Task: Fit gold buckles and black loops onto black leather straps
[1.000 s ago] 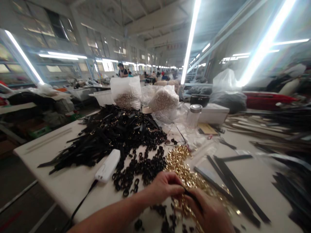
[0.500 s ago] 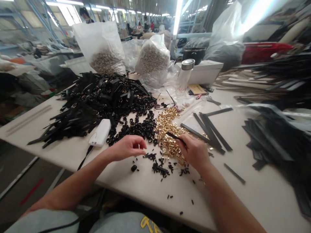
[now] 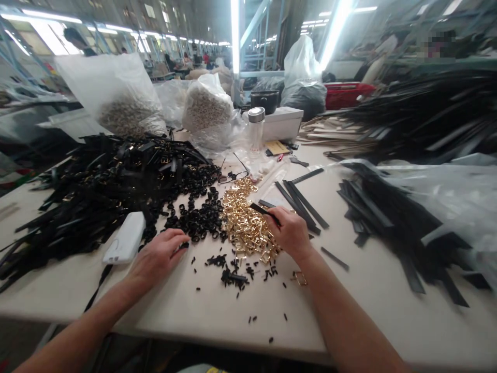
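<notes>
My left hand (image 3: 157, 255) rests on the white table (image 3: 202, 316), fingers curled, its tips pinching a small black ring at the near edge of the heap of black rings (image 3: 198, 217). My right hand (image 3: 289, 233) is closed on a short black strap (image 3: 262, 210) that sticks out up and to the left over the pile of gold buckles (image 3: 244, 223). Small black scraps (image 3: 233, 274) lie scattered between my hands. One loose gold buckle (image 3: 300, 278) lies beside my right wrist.
A big heap of black straps with buckles (image 3: 104, 186) fills the left. A white power bank (image 3: 125, 244) with cable lies by my left hand. Loose black strips (image 3: 298, 199), more strips (image 3: 392, 223) right, bags of rings (image 3: 205, 111), a jar (image 3: 255, 129), a white box (image 3: 281, 123) stand behind.
The view has swung down and right. My left hand moved left and forward to the edge of the black rings. My right hand keeps the black strap over the gold buckles.
</notes>
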Motion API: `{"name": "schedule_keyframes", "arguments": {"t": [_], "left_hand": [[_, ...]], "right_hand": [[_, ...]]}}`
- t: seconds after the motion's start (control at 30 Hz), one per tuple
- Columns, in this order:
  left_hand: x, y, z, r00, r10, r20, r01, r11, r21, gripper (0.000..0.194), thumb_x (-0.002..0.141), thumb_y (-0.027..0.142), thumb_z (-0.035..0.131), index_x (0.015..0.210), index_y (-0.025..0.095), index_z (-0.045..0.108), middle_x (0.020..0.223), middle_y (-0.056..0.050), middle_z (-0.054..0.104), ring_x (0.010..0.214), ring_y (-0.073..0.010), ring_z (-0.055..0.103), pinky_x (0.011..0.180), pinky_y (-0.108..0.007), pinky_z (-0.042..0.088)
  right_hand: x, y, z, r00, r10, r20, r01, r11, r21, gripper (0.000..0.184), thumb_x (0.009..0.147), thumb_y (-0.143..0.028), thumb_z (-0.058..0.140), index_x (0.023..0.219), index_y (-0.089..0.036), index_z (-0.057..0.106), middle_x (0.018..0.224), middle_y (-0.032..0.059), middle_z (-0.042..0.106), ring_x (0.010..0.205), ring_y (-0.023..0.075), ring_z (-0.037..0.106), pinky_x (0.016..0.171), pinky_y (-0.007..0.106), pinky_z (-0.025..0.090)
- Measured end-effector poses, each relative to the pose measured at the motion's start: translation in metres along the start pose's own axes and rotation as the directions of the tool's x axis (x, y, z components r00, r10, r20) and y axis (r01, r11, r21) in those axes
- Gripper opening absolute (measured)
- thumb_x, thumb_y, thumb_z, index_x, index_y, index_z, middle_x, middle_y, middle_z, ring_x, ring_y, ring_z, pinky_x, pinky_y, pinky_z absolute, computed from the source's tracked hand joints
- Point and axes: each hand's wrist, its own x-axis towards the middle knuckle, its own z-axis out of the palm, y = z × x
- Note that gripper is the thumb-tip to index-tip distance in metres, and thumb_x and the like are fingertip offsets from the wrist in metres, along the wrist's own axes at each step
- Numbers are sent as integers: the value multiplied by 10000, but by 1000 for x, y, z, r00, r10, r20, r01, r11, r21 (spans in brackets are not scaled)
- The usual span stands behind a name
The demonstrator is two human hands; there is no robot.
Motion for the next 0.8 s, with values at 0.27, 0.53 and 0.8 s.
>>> {"name": "schedule_keyframes", "arguments": {"t": [0.27,0.53,0.8], "left_hand": [[69,24,1,992,56,110,-49,997,-58,134,872,274,561,909,214,675,927,-34,684,815,-188,650,750,-304,498],[82,42,22,963,102,250,-88,994,-66,95,822,244,600,870,217,677,861,-13,656,739,-159,621,695,-274,474],[87,54,27,957,124,262,-102,990,-96,112,846,250,583,913,219,668,881,-19,636,782,-170,611,714,-289,470]], "right_hand": [[0,1,3,998,25,53,-25,1000,-2,132,918,-270,543,862,-194,636,834,28,685,702,155,615,623,253,373],[-1,-1,3,994,52,101,-49,998,-34,143,920,-273,547,848,-184,632,813,23,666,673,143,586,592,253,330],[-1,-1,2,991,68,112,-65,997,-28,157,933,-288,536,857,-186,629,839,28,671,702,145,592,615,258,336]]}}
